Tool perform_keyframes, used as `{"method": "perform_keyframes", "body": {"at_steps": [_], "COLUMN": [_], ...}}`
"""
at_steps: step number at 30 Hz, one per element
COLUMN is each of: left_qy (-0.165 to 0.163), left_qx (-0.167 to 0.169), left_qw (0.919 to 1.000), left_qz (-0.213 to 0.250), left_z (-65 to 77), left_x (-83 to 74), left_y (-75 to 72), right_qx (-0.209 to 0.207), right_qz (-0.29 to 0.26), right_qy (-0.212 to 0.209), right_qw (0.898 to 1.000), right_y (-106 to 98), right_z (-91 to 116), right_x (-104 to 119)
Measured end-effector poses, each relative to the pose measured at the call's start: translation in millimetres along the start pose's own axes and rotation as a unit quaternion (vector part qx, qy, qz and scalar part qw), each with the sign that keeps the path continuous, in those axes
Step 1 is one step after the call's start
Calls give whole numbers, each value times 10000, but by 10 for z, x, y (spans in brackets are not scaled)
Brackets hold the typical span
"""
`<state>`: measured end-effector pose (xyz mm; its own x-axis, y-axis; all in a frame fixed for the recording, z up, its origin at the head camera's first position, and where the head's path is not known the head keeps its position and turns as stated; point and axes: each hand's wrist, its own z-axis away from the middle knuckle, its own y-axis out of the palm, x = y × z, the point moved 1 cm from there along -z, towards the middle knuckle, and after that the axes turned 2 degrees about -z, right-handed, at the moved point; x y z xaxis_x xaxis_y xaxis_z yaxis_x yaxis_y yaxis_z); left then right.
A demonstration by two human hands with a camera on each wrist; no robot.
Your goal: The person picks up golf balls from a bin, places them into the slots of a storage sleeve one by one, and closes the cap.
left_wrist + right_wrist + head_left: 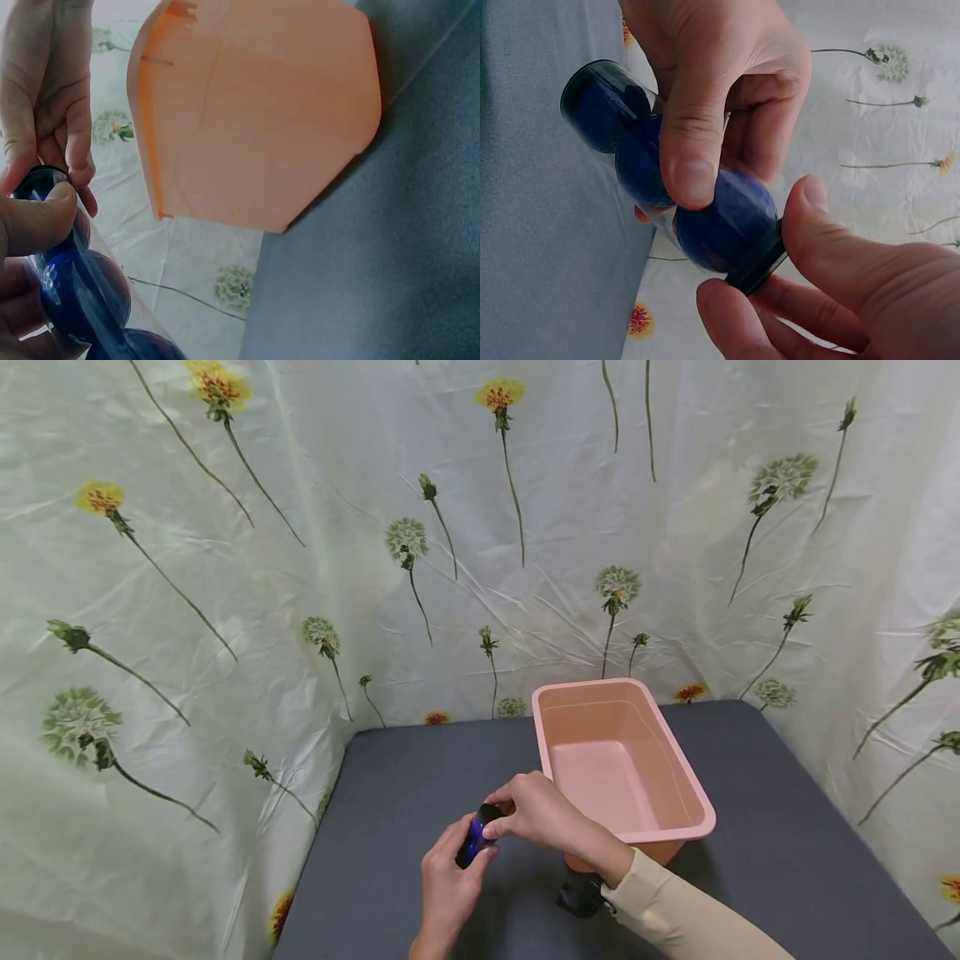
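Note:
A clear tube (475, 845) holding three dark blue balls (724, 217) is between my two hands, tilted above the table. My left hand (448, 881) grips it around the middle, thumb along its side. With thumb and fingers, my right hand (542, 810) pinches the black cap (759, 262) at the tube's upper end. The cap sits on the tube's end. In the left wrist view, the left thumb presses the tube (82, 277) just below the capped end, and the lower end runs out of the frame.
A pink plastic tub (678, 777) stands open-topped on the dark grey table (397, 793), just beyond and right of my hands. A curtain (360, 585) printed with dandelions surrounds the table at the back and sides. A black device (579, 897) is at my right wrist.

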<state>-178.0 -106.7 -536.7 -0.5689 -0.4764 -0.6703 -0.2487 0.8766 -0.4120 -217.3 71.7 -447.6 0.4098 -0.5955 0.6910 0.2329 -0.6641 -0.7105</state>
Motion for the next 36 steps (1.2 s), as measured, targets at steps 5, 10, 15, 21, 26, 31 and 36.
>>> {"method": "perform_keyframes", "body": {"at_steps": [5,10,15,21,26,31,36], "left_qy": [86,-9,-278,-573,-1039,-1266,-1426], "left_qx": [-69,-24,-30,-27,-173,-318,-297], "left_qw": [9998,10000,9995,9976,9932,9895,9882], "left_qz": [-145,-83,120,385,500,615,482], "left_z": [-9,-13,-35,-68,-116,-159,-174], "left_x": [-22,-7,17,57,105,227,375], "left_y": [31,19,-10,-50,-116,-175,-175], "right_qx": [-103,-155,-137,-174,-291,-580,-899], "right_qz": [-46,-26,-134,-237,-132,130,423], "right_qy": [52,55,-45,-248,-325,-357,-247], "right_qw": [9999,9999,9998,9993,9990,9976,9947], "right_y": [-6,12,9,-50,-161,-307,-438], "right_z": [14,19,33,106,216,312,428], "right_x": [-3,-2,-11,-8,-51,-149,-260]}}
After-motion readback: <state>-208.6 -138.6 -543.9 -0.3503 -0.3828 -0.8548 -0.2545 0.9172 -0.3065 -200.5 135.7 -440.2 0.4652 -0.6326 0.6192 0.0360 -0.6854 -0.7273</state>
